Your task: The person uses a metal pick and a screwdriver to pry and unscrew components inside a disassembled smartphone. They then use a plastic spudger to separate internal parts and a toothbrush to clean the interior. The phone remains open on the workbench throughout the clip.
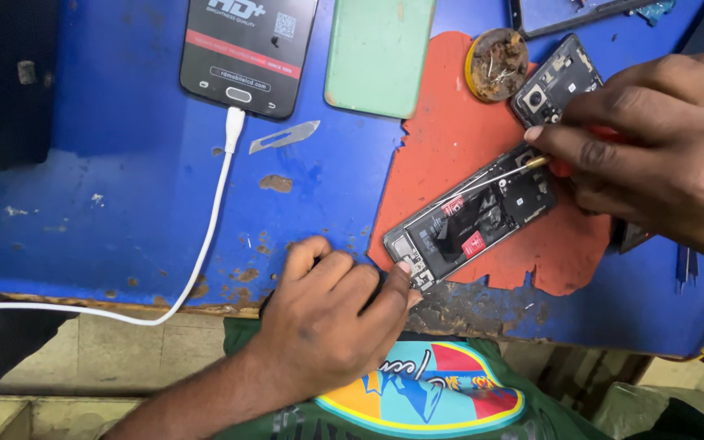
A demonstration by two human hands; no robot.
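Observation:
An opened phone (470, 224) with its back cover off lies slanted on a torn red mat (450, 122). My left hand (332, 322) rests at the table's near edge, thumb pressed on the phone's lower corner. My right hand (662, 151) grips a red-handled screwdriver (531, 165); its thin shaft reaches down into the phone's middle. A separate dark phone part with camera holes (556, 81) lies just above the opened phone, partly under my right hand.
On the worn blue table (124, 204) lie a black phone (248, 50) plugged into a white cable (205, 244), a metal scalpel blade (284, 137), a green phone case (380, 53) and a round tin of brownish paste (496, 63). A frame piece (564, 15) sits at the far edge.

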